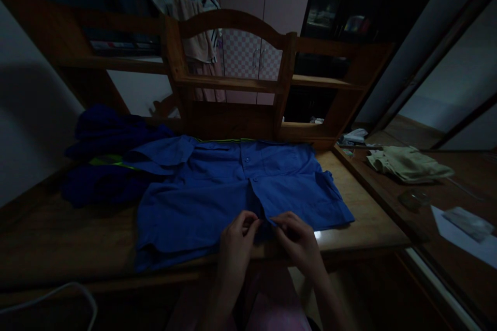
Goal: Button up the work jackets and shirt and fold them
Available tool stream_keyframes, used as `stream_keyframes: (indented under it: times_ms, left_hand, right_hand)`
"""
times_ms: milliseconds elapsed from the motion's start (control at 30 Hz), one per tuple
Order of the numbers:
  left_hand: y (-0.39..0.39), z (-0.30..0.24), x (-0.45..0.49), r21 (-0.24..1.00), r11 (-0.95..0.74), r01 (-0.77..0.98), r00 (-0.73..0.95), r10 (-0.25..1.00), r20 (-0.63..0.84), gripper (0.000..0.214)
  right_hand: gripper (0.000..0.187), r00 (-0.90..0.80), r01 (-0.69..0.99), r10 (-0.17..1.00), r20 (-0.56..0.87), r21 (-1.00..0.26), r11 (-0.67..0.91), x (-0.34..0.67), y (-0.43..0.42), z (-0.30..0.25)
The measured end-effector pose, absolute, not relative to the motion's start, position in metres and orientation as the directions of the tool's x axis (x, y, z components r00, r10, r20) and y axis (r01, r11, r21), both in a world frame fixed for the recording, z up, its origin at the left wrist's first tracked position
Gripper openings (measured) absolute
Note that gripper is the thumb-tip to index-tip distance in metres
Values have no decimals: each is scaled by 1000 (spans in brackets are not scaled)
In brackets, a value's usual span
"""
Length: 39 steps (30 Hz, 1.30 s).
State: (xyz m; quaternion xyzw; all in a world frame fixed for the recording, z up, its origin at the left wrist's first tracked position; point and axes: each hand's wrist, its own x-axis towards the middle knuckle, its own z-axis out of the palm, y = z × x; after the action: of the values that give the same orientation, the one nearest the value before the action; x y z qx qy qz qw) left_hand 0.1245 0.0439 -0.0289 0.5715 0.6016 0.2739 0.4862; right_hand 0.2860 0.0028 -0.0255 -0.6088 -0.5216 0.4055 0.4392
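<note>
"What's at the left of the frame?"

"A dark blue heap (108,186) with a lime strip (111,160), touching the blue shirt (205,199) that lies spread across the middle of the bench (77,253). A hard tug on the shirt could drag the heap along."

"And lower left?"

"The shirt's hem lies close to the bench's near edge; a careless sleeve could sweep it over."

"The hands?"

"Low centre. The left hand (238,232) has its fingers pinched together at the front opening, seemingly on cloth. Just beside it, the right hand (297,232) has its fingers gripping the facing edge."

"The risk there?"

"Uneven pulling could leave the two fronts crooked, and in such dim light a mismatch with the buttons (247,160) might go unnoticed."

"Far right?"

"A folded beige cloth (407,163), well apart, so snagging it looks unlikely."
</note>
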Motion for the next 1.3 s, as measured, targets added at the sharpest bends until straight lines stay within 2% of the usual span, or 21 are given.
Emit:
stream_keyframes:
  times_ms: [100, 233, 467, 867, 1000, 1167, 1300]
  left_hand:
    - [38, -24, 132, 888, 129, 442, 142, 967, -211, 10]
    - [33, -25, 140, 868, 64, 492, 175, 970, -170, 16]
    - [28, -33, 141, 854, 90, 512, 149, 970, -191, 16]
    - [29, -32, 136, 860, 110, 498, 192, 953, -233, 18]
    - [29, -29, 139, 878, 140, 458, 170, 956, -241, 19]
    - [29, -19, 148, 902, 212, 376, 141, 949, -281, 19]
    - [26, -12, 152, 920, 330, 211, 141, 921, -362, 24]
  right_hand:
    - [19, 190, 256, 980, -60, -961, -108, 287, 3, -23]
    - [20, 177, 257, 982, -70, -959, -115, 286, 3, -22]
    - [18, 104, 287, 993, -52, -954, -80, 283, 4, -17]
    - [15, 87, 345, 994, -59, -934, -86, 282, 7, -17]
    - [13, 97, 350, 993, -59, -932, -90, 283, 7, -18]
    - [14, 178, 326, 975, -132, -927, -184, 282, 6, -21]
    - [14, 183, 310, 971, -153, -928, -205, 283, 4, -22]
